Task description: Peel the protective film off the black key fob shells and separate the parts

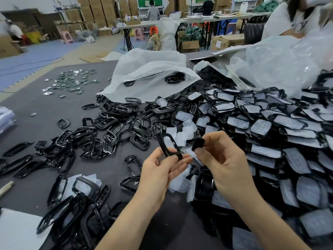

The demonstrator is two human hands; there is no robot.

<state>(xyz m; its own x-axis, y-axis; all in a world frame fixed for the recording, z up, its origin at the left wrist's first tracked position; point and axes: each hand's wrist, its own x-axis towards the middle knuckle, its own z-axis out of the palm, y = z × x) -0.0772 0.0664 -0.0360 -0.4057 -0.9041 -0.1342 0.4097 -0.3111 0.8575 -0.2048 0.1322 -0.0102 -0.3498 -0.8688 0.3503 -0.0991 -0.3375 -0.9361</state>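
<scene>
Key fob shell (168, 146) | separating step: left hand (162, 170) pinches it, right hand (223, 159) pinches blurred black part (198, 143) | next, probably: lay both down separately.

Black key fob frame (169, 147) and small dark part (198, 143) held just apart.
The open frame stands nearly upright, pinched in the left hand (162, 170); the blurred part sits in the right hand (221, 159). Film-covered shells (270, 127) heap at right, bare frames (108, 134) at left.

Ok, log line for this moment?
step: separating parts | left hand: pinches black frame | right hand: pinches small black piece | right side: pile of film-covered shells
</scene>
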